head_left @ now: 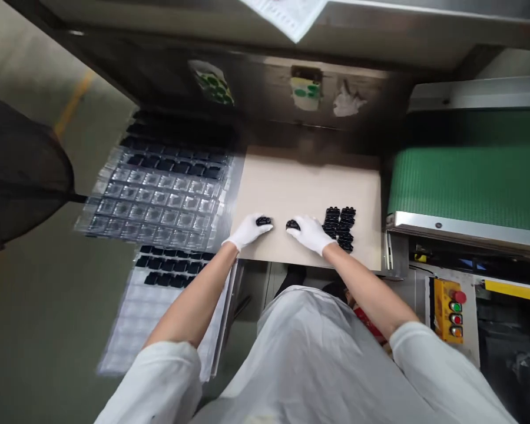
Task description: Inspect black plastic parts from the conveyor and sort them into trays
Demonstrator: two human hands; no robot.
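Black pieces are in both gloved hands at the bench (287, 182). The left hand (246, 232) pinches one piece (264, 221) near the front left corner, and the right hand (311, 234) pinches another piece (292, 224) nearer to the middle of the front edge. Two columns of pieces (347, 221) lie near the front right corner. Beyond the left edge are clear trays (161, 200), partly filled.
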